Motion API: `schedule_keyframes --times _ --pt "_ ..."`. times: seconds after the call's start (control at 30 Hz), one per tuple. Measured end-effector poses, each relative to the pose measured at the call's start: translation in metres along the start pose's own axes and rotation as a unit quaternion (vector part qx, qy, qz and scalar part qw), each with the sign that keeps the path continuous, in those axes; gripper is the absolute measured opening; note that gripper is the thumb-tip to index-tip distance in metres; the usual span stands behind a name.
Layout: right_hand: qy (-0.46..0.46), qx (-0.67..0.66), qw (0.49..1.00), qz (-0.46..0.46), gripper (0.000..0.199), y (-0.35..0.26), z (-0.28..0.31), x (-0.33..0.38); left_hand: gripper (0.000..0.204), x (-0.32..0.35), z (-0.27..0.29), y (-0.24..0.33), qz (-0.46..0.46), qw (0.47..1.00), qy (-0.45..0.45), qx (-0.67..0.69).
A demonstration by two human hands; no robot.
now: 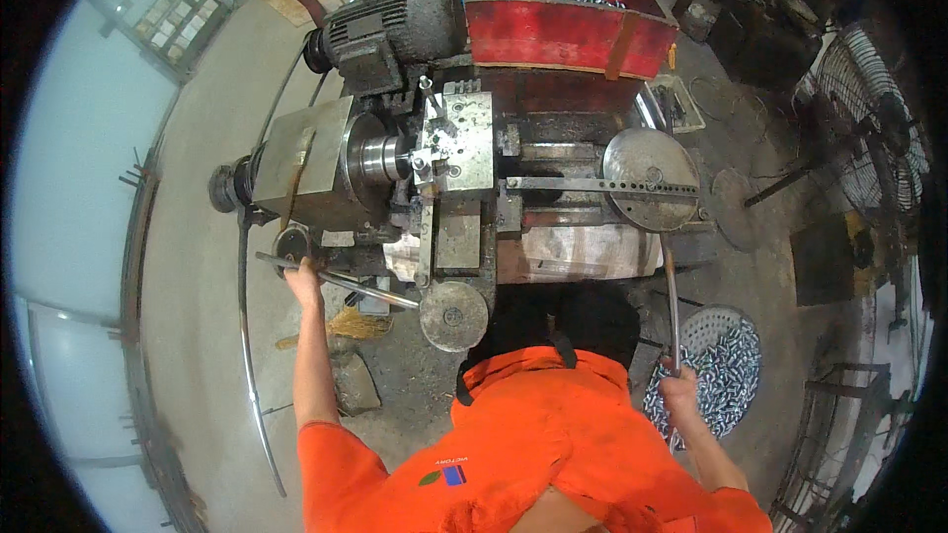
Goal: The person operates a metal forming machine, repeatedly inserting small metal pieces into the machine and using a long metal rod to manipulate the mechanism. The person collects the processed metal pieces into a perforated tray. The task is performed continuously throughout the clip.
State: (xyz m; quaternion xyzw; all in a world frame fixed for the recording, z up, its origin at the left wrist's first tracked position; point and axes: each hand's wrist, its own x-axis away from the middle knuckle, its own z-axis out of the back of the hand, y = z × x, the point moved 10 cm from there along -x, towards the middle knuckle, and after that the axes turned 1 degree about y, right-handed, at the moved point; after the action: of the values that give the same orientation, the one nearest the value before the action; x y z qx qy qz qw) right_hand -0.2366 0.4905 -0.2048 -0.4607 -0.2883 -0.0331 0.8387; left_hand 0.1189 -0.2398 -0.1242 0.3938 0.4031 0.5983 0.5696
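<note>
My left hand (304,283) is closed round a metal lever (370,289) that runs to a round steel disc (454,316) at the front of a lathe-like machine. At the right, my right hand (677,391) grips the lower end of a long lever handle (672,301), which reaches up to a larger round disc (647,173). A perforated flat bar (592,185) links that disc to the machine's slide. Between my arms, the chuck (375,160) faces a steel tool block (462,143). Whether the chuck holds a workpiece is too small to tell.
Behind the machine stands a red box (563,35) of small metal parts, beside an electric motor (395,30). A perforated basket (713,328) of shiny metal pieces sits on the floor near my right hand. A broom (357,324) lies below my left hand; a fan (864,123) stands right.
</note>
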Motion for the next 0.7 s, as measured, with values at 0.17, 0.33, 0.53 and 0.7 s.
schedule_keyframes --times 0.17,0.33,0.53,0.7 --pt "-0.032 -0.083 0.996 -0.034 0.048 -0.024 -0.016 0.012 0.027 -0.028 0.018 -0.029 -0.034 0.999 0.006 0.003" --pt "0.016 0.150 0.972 0.178 0.056 -0.021 0.029 -0.018 0.033 -0.017 0.007 -0.017 0.013 0.999 -0.031 0.002" --pt "0.166 0.443 0.872 0.124 0.067 -0.079 0.161 -0.104 0.027 0.004 0.006 -0.005 0.014 0.998 0.003 0.062" --pt "0.336 0.528 0.764 0.156 0.069 -0.138 0.211 -0.177 0.037 -0.010 -0.010 -0.026 0.000 0.997 -0.061 0.040"
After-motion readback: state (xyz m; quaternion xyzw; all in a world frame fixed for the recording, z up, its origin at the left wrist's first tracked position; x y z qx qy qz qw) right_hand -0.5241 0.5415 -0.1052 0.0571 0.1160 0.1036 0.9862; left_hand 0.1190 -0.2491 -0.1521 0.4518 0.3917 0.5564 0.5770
